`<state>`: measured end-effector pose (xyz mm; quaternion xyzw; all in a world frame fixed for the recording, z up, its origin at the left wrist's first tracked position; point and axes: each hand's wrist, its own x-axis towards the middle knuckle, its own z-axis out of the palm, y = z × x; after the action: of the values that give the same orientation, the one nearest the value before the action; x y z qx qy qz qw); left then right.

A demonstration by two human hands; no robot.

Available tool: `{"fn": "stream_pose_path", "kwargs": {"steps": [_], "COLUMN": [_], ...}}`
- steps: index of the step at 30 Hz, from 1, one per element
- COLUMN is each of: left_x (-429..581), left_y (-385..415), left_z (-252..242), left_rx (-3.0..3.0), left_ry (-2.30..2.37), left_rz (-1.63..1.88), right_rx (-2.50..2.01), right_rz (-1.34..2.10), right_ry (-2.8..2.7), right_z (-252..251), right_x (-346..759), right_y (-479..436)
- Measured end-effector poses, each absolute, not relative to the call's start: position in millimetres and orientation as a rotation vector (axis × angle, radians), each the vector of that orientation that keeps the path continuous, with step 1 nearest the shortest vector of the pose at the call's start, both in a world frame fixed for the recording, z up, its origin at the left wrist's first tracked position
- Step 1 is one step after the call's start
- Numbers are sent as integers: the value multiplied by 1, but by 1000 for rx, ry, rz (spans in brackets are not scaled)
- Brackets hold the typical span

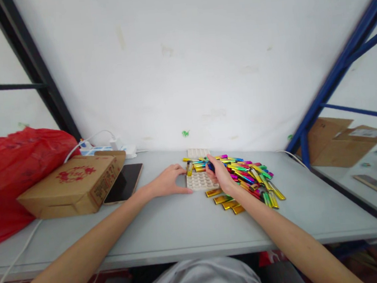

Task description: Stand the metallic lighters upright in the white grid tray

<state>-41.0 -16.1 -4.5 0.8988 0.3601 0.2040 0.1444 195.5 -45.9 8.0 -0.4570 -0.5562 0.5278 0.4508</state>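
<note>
On the gray surface (170, 232), your left hand (169, 181) spreads open at the pale tray's (193, 187) left edge; your right hand (221, 174) grips a dark-blue object (211, 167) beside shiny sticks (247, 176).

Cream tray (201, 181), gold-pink-green metallic sticks (245, 174)

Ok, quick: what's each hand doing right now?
Left hand: open, at the left edge of the tray.
Right hand: closed, holding a small dark blue object; exactly what cannot be told.
</note>
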Motion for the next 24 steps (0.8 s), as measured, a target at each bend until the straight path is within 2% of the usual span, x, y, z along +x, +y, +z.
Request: {"fn": "stream_pose_path", "kwargs": {"steps": [17,24], "left_x": [-41,-41], "left_y": [-18,-19], "left_z": [-2,0], "left_rx": [2590,2597], "left_ry": [1022,1037], "left_rz": [590,557], "right_rx": [-1098,-1016], "right_rz": [1228,857], "right_ry": [-1345,-1624], "right_z": [-1,1], "right_x": [193,195], "right_y": [-44,-44]}}
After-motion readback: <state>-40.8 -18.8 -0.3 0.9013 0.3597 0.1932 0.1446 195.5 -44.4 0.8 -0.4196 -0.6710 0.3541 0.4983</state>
